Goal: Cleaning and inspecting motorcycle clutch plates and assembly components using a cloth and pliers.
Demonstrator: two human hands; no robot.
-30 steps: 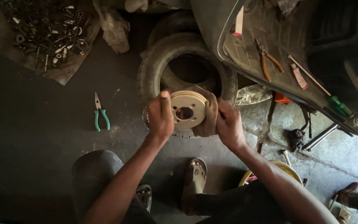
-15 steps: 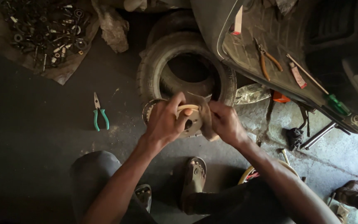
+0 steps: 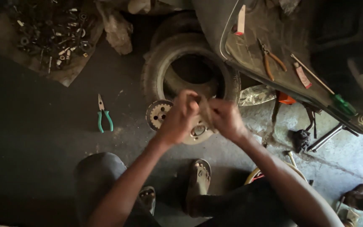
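The left hand (image 3: 180, 120) and right hand (image 3: 225, 119) meet in front of the tyre (image 3: 190, 69), the fingers (image 3: 192, 101) of both pinched narrow on a small brownish strip (image 3: 206, 112), likely sandpaper or cloth. The strip stands nearly upright between the hands, its long axis running from the tyre toward the person. Just below it the brake disc (image 3: 169, 115) lies flat on the floor, hub face up. Folding or tearing the strip would go best with thumbs close together and steady tension. Left of the tyre lie green-handled pliers (image 3: 104, 114); right of it, a rubber mat (image 3: 282, 54) carries tools.
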